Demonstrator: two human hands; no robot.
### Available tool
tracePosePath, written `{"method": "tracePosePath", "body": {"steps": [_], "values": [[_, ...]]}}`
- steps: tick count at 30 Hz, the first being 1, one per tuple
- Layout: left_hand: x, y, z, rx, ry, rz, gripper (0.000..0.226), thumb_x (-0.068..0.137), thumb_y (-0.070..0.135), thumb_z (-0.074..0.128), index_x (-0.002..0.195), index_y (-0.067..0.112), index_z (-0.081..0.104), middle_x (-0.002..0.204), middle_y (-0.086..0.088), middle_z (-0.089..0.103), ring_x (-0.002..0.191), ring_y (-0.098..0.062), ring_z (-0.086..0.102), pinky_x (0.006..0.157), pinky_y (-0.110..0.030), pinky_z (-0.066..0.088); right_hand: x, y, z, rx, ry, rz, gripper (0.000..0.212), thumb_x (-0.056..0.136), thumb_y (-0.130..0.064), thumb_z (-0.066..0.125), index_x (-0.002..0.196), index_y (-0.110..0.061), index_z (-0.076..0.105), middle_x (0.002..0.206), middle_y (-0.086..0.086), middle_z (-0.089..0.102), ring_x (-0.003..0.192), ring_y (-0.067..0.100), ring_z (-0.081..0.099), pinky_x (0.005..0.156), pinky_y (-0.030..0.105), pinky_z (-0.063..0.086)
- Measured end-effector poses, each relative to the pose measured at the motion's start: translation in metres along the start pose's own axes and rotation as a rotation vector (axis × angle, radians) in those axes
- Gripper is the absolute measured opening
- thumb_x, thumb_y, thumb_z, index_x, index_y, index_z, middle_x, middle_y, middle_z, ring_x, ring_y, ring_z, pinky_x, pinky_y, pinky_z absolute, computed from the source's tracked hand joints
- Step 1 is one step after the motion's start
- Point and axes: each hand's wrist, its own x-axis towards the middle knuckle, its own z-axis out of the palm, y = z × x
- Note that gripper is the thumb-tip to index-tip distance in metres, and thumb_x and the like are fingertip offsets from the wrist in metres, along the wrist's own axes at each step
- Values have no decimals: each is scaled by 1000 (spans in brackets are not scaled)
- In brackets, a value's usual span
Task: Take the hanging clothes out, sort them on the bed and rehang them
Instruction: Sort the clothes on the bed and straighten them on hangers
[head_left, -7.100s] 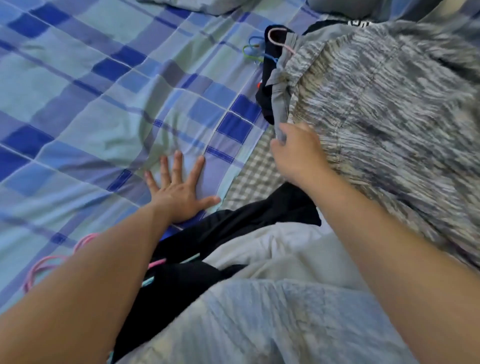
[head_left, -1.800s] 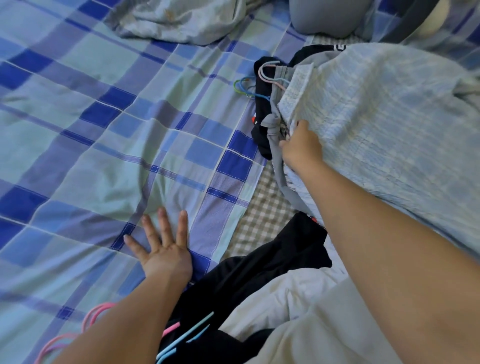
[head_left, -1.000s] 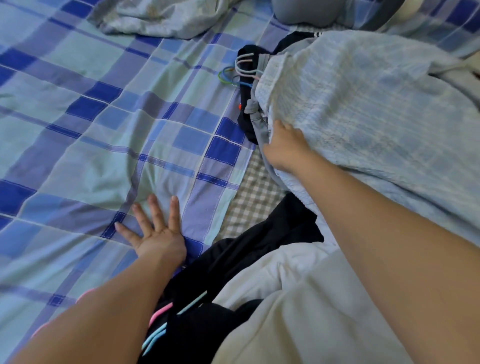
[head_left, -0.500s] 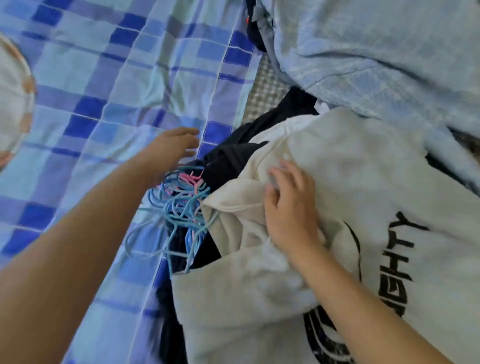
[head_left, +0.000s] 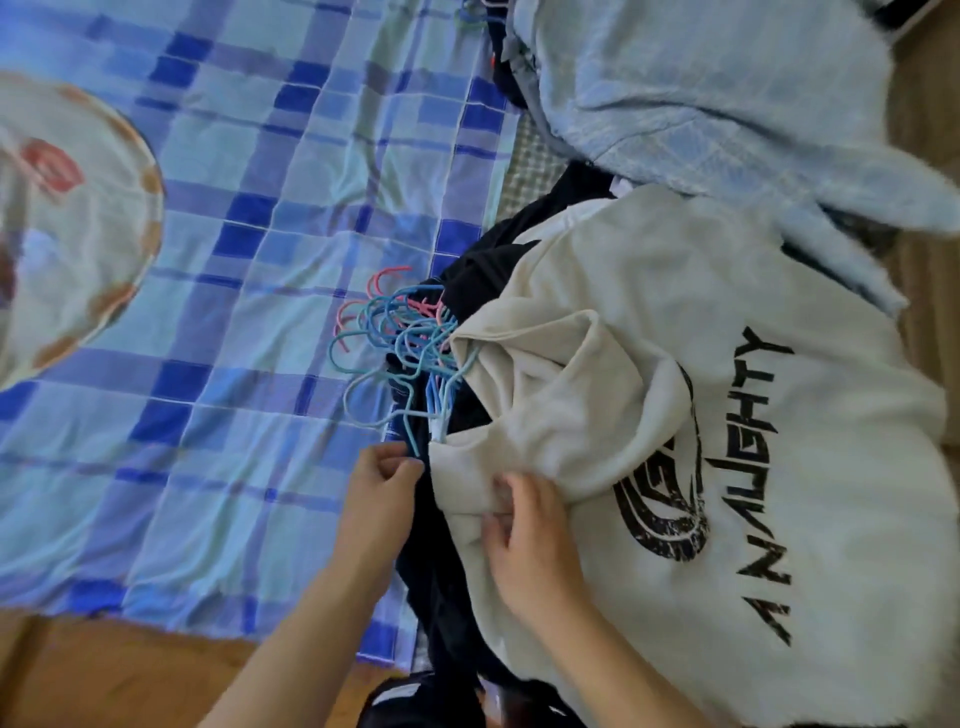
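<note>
Hands: two, both low in the picture at the near edge of the clothes pile.
Left hand (head_left: 382, 486): fingers curled, grip pinching the lower end of a blue hanger at the bottom of the bunch.
Right hand (head_left: 530, 540): fingers bent over the collar fold of the cream sweatshirt, grasping the cloth.
Cream sweatshirt (head_left: 727, 441): one, on top of the pile at the right side of the bed; black lettering and a round black emblem on it (neck opening slack and folded).
Hangers (head_left: 400, 343): a tangled bunch, mostly blue with a few pink; too knotted to count; they lie on the bed just left of the sweatshirt's neck.
Black clothes (head_left: 441, 566): a dark heap under the sweatshirt, showing along its left edge; number of garments cannot be told.
Pale blue garment (head_left: 701, 104): one, fluffy, beyond the sweatshirt at the top right, overlapping it.
Bed sheet (head_left: 234, 260): blue and green checks, creased.
Round printed thing (head_left: 62, 218): one, at the left edge, blurred.
Floor (head_left: 104, 675): brown, at the lower left.
</note>
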Motion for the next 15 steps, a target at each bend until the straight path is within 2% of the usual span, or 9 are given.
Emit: {"method": "tracePosePath", "body": {"steps": [3,6,8,9,11,12,13,14,15], "values": [[-8,-4,-2,67,-240,-45,46,79,30,66,122,17,58,101,2,68,84,-12,61,78,-35,48,-19,1,13,-70,-35,-22,58,85,-33,63,138,-22,41,119,2,47,112,24,48,96,41,48],[-18,2,1,93,-330,-26,72,62,42,65,130,22,56,128,-1,65,112,-20,63,100,-44,51,-36,-8,6,-127,-130,61,82,87,-47,60,154,-21,23,131,2,39,121,24,43,103,38,43],[-40,10,7,152,-331,12,91,56,49,64,142,24,46,145,0,49,128,-25,52,109,-46,44,-58,-9,7,-239,-199,114,89,88,-41,58,158,-20,9,131,3,43,121,25,46,102,36,43],[-53,12,11,198,-342,26,96,59,51,64,149,25,40,158,-2,34,138,-28,42,114,-43,38,-67,-8,10,-295,-173,109,86,87,-34,57,158,-18,11,127,3,48,118,25,51,98,35,45],[-80,4,11,315,-370,78,87,81,39,65,159,27,26,168,0,4,151,-26,22,116,-36,29,-80,-9,16,-324,-85,121,74,86,-20,56,152,-15,24,122,4,56,110,24,57,93,34,48],[-92,-2,3,350,-375,99,80,88,30,63,159,31,25,168,0,1,152,-24,20,117,-36,28,-81,-13,15,-280,-54,164,65,86,-16,55,146,-15,30,121,5,58,109,25,59,91,34,49],[-100,-9,-10,357,-386,100,74,89,24,62,155,37,30,167,-3,11,148,-25,30,116,-38,33,-81,-21,8,-209,-25,227,53,87,-14,54,137,-15,36,121,5,58,109,26,60,88,36,50],[-106,-16,-27,353,-384,91,69,87,22,62,147,46,39,159,-7,31,135,-24,47,108,-40,44,-81,-26,1,-149,3,302,42,87,-12,52,128,-15,41,119,7,59,107,29,61,85,38,50],[-112,-21,-48,344,-378,55,59,85,21,62,134,50,46,141,-7,52,111,-21,62,91,-37,54,-82,-31,-9,-102,41,358,35,88,-12,48,123,-15,44,118,8,59,106,31,61,84,40,49]]}}
